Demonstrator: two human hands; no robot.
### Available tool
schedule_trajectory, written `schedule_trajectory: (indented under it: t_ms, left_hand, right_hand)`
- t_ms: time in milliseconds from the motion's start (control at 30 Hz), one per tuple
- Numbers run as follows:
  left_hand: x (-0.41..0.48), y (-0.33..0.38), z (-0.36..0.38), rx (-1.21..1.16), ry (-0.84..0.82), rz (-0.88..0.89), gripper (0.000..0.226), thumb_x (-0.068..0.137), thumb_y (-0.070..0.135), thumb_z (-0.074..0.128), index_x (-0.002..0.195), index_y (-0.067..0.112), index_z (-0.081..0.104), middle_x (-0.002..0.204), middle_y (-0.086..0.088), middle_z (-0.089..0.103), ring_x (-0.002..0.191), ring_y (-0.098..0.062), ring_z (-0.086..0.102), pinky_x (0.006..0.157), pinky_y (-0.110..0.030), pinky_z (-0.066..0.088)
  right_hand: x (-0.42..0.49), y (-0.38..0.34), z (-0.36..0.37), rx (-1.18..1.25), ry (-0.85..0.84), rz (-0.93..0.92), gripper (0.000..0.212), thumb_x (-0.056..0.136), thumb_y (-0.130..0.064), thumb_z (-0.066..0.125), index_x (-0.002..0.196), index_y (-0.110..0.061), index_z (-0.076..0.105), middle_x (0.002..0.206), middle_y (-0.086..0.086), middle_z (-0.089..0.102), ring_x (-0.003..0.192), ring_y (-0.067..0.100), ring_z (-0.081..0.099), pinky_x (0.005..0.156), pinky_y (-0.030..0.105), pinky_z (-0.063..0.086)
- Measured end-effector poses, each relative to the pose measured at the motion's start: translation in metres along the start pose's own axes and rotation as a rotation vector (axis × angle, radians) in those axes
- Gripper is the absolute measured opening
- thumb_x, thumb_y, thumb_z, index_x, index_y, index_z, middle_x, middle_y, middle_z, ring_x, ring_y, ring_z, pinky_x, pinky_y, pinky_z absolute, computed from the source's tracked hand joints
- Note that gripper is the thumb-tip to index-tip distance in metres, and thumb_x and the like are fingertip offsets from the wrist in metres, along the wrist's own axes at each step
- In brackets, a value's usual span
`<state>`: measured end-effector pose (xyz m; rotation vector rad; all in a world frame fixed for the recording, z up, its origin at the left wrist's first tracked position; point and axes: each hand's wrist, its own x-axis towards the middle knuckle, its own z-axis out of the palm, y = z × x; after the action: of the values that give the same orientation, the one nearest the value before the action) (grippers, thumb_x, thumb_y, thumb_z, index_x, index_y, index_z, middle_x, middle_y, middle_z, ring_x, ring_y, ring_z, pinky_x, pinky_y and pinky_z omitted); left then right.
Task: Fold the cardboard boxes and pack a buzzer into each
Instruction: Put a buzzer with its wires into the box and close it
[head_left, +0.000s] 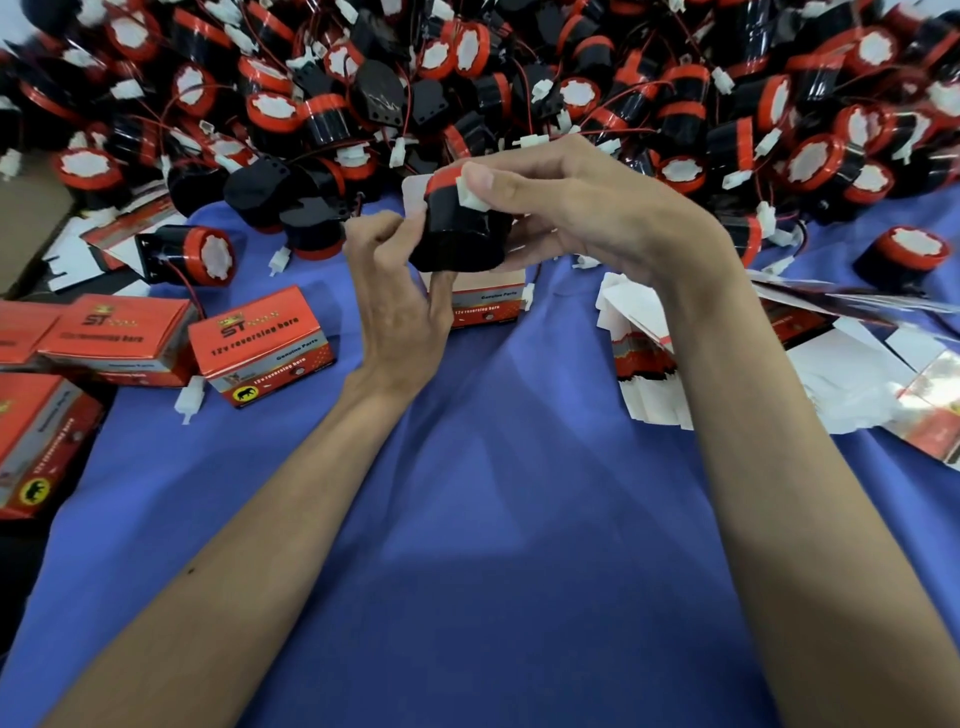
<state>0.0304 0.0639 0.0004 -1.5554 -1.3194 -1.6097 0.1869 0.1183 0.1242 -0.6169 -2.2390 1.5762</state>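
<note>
right hand (587, 208): fingers curled round the held buzzer (457, 234). the thumb presses a white connector (470, 196) onto its red band, and the other fingers wrap behind the black body. narrow grip, buzzer firmly held.

left hand (400, 291): just left of the held buzzer, fingers curled. the tips meet the white flap (415, 195) and the left side of the open box (485, 306); one finger reaches down the box's near corner. it looks like a hold on the box, though the contact is partly hidden.

open box: directly under the held buzzer, with its red printed face towards the camera. the buzzer's black base sits at the box mouth. how far in it is cannot be told.

pile of buzzers (519, 78): beyond the held buzzer, filling the far side. black bodies, red rims, white caps, red wires and white plugs in a tangle.

closed boxes (265, 343): left of the held buzzer, several red ones in a loose group, with a loose plug (188, 400) beside the nearest.

lone buzzer (192, 254): left of the held buzzer, lying on its side. a second one (904, 254) lies well to the right.

flat box blanks (649, 374): right of and nearer than the held buzzer, stacked and fanned out.

blue cloth (493, 519): under everything, with both forearms above it.
</note>
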Motion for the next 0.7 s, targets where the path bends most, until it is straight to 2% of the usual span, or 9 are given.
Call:
schedule_trajectory:
  t_ms: [100,233,333,433,500,567,633,700]
  left_hand:
    - [-0.001,-0.001,-0.001,0.043,-0.006,0.047,0.048,0.082,-0.008,0.062,0.119,0.013,0.039,0.105,-0.005,0.033,0.095,-0.026,0.040,0.074,-0.052,0.045]
    - [0.000,-0.004,-0.002,0.092,0.011,0.075,0.057,0.075,-0.019,0.057,0.117,0.016,0.040,0.101,-0.004,0.032,0.092,-0.025,0.038,0.069,-0.053,0.044]
    - [0.001,-0.004,-0.003,0.146,0.028,0.075,0.060,0.073,-0.021,0.056,0.118,0.016,0.040,0.101,-0.004,0.032,0.091,-0.024,0.037,0.074,-0.045,0.041]
    - [0.003,-0.003,-0.003,0.197,0.054,0.070,0.058,0.074,-0.020,0.056,0.118,0.015,0.041,0.100,-0.004,0.031,0.090,-0.024,0.036,0.076,-0.038,0.035]
    - [0.003,-0.001,-0.002,0.169,0.051,0.042,0.054,0.077,-0.015,0.056,0.118,0.015,0.040,0.100,-0.004,0.032,0.091,-0.024,0.037,0.078,-0.037,0.036]
    - [0.002,0.003,-0.001,0.082,0.024,-0.024,0.049,0.079,-0.006,0.059,0.118,0.016,0.039,0.103,-0.004,0.032,0.094,-0.025,0.038,0.081,-0.035,0.040]
    - [0.002,0.008,-0.002,0.008,-0.007,-0.104,0.051,0.076,0.002,0.064,0.118,0.016,0.038,0.110,-0.012,0.034,0.099,-0.025,0.039,0.086,-0.031,0.043]
    - [0.005,0.011,-0.005,-0.038,-0.019,-0.169,0.055,0.073,0.007,0.068,0.118,0.015,0.037,0.107,-0.029,0.038,0.102,-0.023,0.040,0.090,-0.023,0.042]
  right_hand:
    - [-0.001,-0.001,-0.005,0.025,-0.029,0.030,0.023,0.095,-0.031,0.057,0.115,-0.026,0.068,0.104,-0.004,0.074,0.090,0.019,0.072,0.074,0.027,0.058]
    - [-0.002,0.001,-0.010,0.037,-0.093,0.047,0.027,0.095,-0.025,0.059,0.121,-0.026,0.065,0.109,-0.003,0.073,0.089,0.024,0.073,0.075,0.026,0.058]
    - [-0.001,0.006,-0.008,0.065,-0.088,0.018,0.028,0.095,-0.026,0.058,0.123,-0.025,0.064,0.111,-0.008,0.072,0.093,0.019,0.072,0.077,0.024,0.057]
    - [0.001,0.010,-0.006,0.083,-0.069,-0.004,0.023,0.096,-0.030,0.057,0.117,-0.032,0.065,0.109,-0.012,0.072,0.092,0.017,0.072,0.076,0.019,0.056]
    - [0.004,0.013,-0.004,0.070,-0.030,-0.007,0.026,0.097,-0.035,0.054,0.120,-0.029,0.066,0.110,-0.009,0.071,0.090,0.018,0.072,0.075,0.019,0.055]
    - [0.008,0.014,0.002,0.024,0.032,0.000,0.032,0.098,-0.043,0.049,0.117,-0.024,0.067,0.103,-0.004,0.073,0.081,0.020,0.072,0.070,0.021,0.054]
    - [0.013,0.014,0.009,-0.015,0.078,-0.016,0.034,0.098,-0.046,0.046,0.107,-0.022,0.068,0.094,-0.001,0.073,0.073,0.021,0.071,0.066,0.023,0.054]
    - [0.017,0.013,0.015,-0.045,0.105,-0.065,0.030,0.099,-0.042,0.047,0.105,-0.022,0.068,0.096,-0.005,0.072,0.070,0.021,0.072,0.065,0.023,0.055]
